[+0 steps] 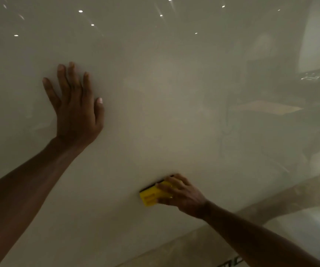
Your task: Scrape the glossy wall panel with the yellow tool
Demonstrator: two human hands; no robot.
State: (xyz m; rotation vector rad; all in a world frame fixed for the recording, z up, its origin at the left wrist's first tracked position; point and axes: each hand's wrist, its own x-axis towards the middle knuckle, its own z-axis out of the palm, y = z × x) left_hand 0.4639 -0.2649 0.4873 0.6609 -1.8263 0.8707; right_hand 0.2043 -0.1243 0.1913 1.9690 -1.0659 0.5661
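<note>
Your yellow tool (149, 196) lies flat against the glossy wall panel (155, 112), low and right of centre, its long axis slanting up to the right and its dark blade edge facing up-left. It is a small yellow block with faint ribbing on its face. Your right hand (182, 193) clamps it, fingers over the top. Your left hand (76, 110) is spread open, palm pressed on the panel, well apart, upper left. Spotlights reflect in the panel's pale sheen.
</note>
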